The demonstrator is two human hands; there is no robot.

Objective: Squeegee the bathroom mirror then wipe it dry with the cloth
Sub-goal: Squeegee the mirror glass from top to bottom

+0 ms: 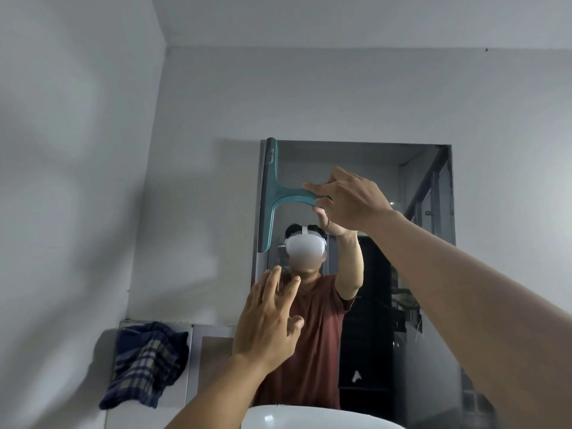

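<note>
A teal squeegee stands with its blade upright against the left edge of the wall mirror, near the top corner. My right hand is raised and shut on the squeegee's handle, which points right. My left hand hovers lower, in front of the mirror's lower left part, fingers spread and holding nothing. A dark blue plaid cloth hangs crumpled on the wall ledge, left of the mirror and below it.
A white basin rim shows at the bottom edge. The mirror reflects a person in a red shirt and a dark doorway. Plain grey walls meet in a corner at the left.
</note>
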